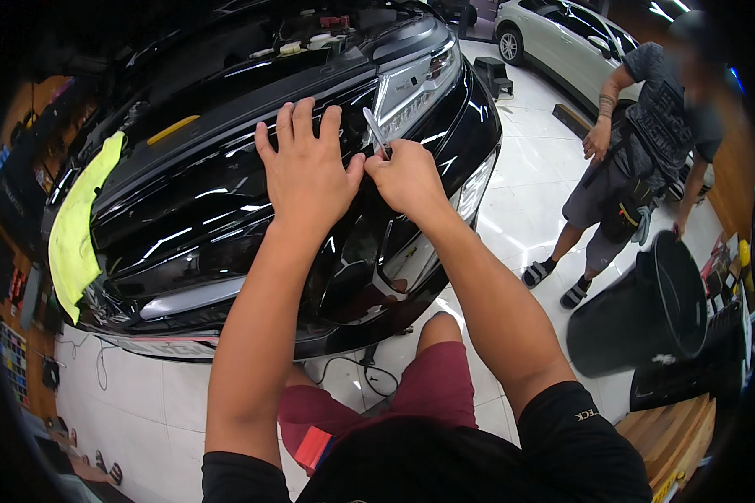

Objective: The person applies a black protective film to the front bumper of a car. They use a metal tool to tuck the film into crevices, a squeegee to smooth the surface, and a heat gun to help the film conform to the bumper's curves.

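Observation:
My left hand [309,172] lies with its fingers spread on the glossy black front of a car [189,239]. Just to its right, my right hand [407,178] is closed around a slim pale tool [373,126], whose narrow end sticks up past the fingers. The tool's exact kind does not show. Both thumbs are close together. Beyond the right hand is the car's headlight [413,92]. A bright yellow-green cloth [75,239] drapes over the car's left end, and a flat yellow strip [174,130] rests on the upper edge of its front.
A person [658,126] stands at the right, one hand on a large black bin [629,310]. A white car [562,46] and a black step stool [492,75] are farther back. A cable [361,369] lies on the white tiled floor. A red tool [313,448] sits at my shorts.

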The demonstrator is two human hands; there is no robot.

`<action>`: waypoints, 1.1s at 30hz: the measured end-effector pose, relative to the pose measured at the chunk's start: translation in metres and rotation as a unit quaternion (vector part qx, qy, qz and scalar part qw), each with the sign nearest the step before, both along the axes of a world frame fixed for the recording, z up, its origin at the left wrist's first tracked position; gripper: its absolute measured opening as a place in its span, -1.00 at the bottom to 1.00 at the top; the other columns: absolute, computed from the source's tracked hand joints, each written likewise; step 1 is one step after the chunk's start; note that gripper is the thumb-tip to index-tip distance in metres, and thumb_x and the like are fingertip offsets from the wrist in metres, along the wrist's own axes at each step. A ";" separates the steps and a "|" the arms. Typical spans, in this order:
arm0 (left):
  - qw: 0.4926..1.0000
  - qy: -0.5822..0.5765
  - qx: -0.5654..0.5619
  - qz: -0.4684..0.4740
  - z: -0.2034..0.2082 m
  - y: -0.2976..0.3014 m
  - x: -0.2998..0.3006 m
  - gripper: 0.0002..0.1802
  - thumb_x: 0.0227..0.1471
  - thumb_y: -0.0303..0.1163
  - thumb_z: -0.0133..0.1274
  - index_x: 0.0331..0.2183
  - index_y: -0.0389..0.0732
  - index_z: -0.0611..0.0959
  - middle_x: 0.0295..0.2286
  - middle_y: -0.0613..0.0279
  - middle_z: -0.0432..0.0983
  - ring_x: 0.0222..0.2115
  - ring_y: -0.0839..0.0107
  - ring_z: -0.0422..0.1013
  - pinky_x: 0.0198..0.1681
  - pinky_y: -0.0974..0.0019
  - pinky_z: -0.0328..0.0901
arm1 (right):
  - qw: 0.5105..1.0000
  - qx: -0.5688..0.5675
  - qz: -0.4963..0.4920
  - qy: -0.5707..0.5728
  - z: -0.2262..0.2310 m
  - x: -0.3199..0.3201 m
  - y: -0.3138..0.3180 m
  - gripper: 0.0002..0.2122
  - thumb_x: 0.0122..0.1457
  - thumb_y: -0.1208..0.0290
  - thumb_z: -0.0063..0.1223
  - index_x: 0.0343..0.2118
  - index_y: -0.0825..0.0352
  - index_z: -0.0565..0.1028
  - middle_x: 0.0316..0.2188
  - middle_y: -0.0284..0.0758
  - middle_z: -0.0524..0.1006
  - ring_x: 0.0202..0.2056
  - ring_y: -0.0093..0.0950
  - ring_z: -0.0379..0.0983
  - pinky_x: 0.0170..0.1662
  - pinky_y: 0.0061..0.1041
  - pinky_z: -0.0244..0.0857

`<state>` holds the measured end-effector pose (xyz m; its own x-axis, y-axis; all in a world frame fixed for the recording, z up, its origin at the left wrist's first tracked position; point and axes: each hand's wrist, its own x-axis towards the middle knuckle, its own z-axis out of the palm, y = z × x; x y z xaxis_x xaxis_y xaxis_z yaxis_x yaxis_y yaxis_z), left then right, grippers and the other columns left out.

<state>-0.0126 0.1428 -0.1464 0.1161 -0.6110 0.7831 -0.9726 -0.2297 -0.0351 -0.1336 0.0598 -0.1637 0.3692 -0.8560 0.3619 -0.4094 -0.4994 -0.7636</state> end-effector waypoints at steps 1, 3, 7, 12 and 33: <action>1.000 -0.003 -0.004 0.000 -0.001 -0.001 0.001 -0.28 -0.10 -0.13 0.28 0.10 -0.11 0.46 0.13 0.02 0.26 0.23 0.02 0.11 0.28 -0.26 -0.12 | 1.000 0.009 -0.003 0.006 0.001 0.001 0.003 -0.71 0.08 0.26 0.10 -0.40 0.49 0.54 -0.52 0.00 0.56 -0.41 -0.10 0.54 -0.27 -0.28 0.37; 1.000 -0.003 -0.008 -0.001 -0.002 -0.003 0.002 -0.29 -0.10 -0.13 0.28 0.09 -0.12 0.46 0.12 0.01 0.26 0.22 0.01 0.12 0.27 -0.28 -0.11 | 1.000 -0.015 -0.009 0.007 -0.001 0.003 0.006 -0.70 0.09 0.25 0.08 -0.39 0.49 0.54 -0.51 0.02 0.55 -0.40 -0.09 0.54 -0.26 -0.28 0.37; 1.000 0.013 -0.004 -0.003 -0.001 -0.002 0.000 -0.29 -0.09 -0.13 0.28 0.09 -0.12 0.46 0.13 0.01 0.24 0.23 0.02 0.10 0.28 -0.28 -0.12 | 1.000 0.005 -0.005 -0.019 -0.003 -0.001 0.015 -0.68 0.10 0.25 0.05 -0.36 0.51 0.52 -0.49 0.07 0.55 -0.37 -0.04 0.54 -0.24 -0.26 0.37; 1.000 0.018 -0.009 -0.002 -0.002 -0.003 0.000 -0.29 -0.10 -0.13 0.29 0.10 -0.09 0.46 0.14 0.05 0.26 0.24 0.06 0.09 0.29 -0.25 -0.13 | 0.997 -0.063 0.012 -0.039 -0.005 0.000 0.013 -0.72 0.07 0.35 0.05 -0.37 0.56 0.47 -0.37 0.16 0.53 -0.25 0.11 0.50 -0.14 -0.08 0.36; 0.996 -0.028 0.080 -0.033 0.004 0.013 0.019 -0.18 -0.06 -0.08 0.27 0.23 0.03 0.38 0.25 0.11 0.16 0.32 0.11 -0.01 0.35 -0.12 -0.19 | 0.989 -0.066 0.035 -0.129 -0.024 -0.012 0.017 -0.82 0.08 0.44 0.07 -0.35 0.48 0.47 -0.50 -0.01 0.54 -0.39 -0.12 0.55 -0.25 -0.26 0.37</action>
<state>0.0068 0.1559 -0.1423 0.0304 -0.7333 0.6793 -0.9810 -0.1522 -0.1204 -0.1459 0.0767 -0.1880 0.3070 -0.7712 0.5577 -0.1707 -0.6211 -0.7649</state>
